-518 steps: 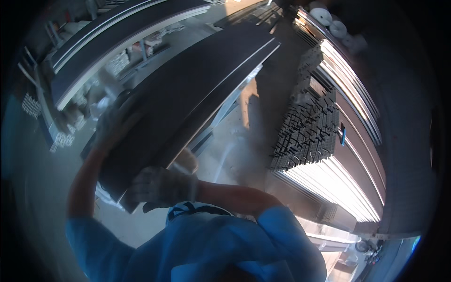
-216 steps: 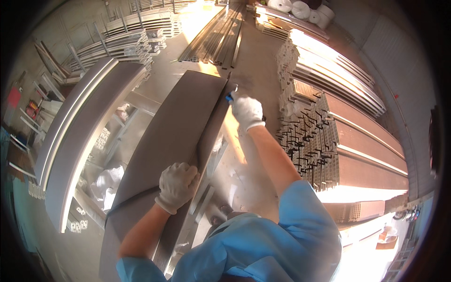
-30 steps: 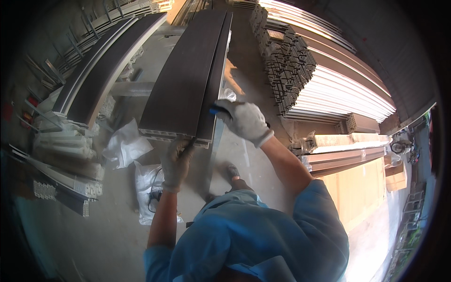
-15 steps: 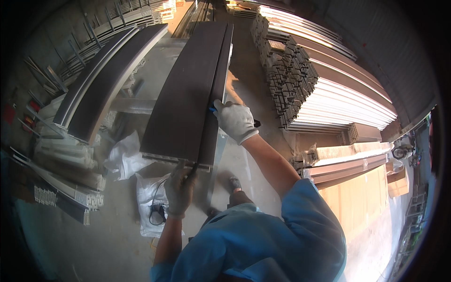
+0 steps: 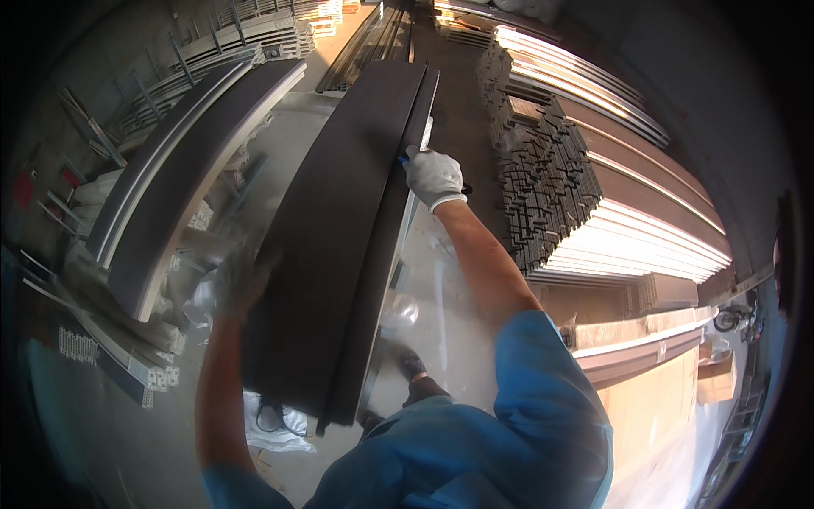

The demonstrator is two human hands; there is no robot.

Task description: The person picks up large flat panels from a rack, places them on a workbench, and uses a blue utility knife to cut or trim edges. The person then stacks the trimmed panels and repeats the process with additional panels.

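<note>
Long dark brown panels (image 5: 326,212) stretch away in front of me, a wide one with a narrow strip (image 5: 366,280) along its right side. My right hand (image 5: 435,177), in a pale work glove, is closed at the strip's right edge. From its fingertips shows a bit of a small blue tool (image 5: 404,159); the rest is hidden in the grip, and I cannot make out its kind. My left hand (image 5: 242,284), also gloved, is beside the wide panel's left edge. Motion smears its fingers, so their grip does not show.
More dark panels (image 5: 199,161) lie on stacks to the left. On the right stands a tall pile of bundled profiles (image 5: 551,195), with wrapped lengths (image 5: 644,335) nearer. White plastic wrapping (image 5: 280,428) lies on the floor under the panel's near end.
The panels' near end now reaches closer to my body. My left hand has left that end and moved to the left side. My right hand, still closed, is slightly farther ahead along the strip.
</note>
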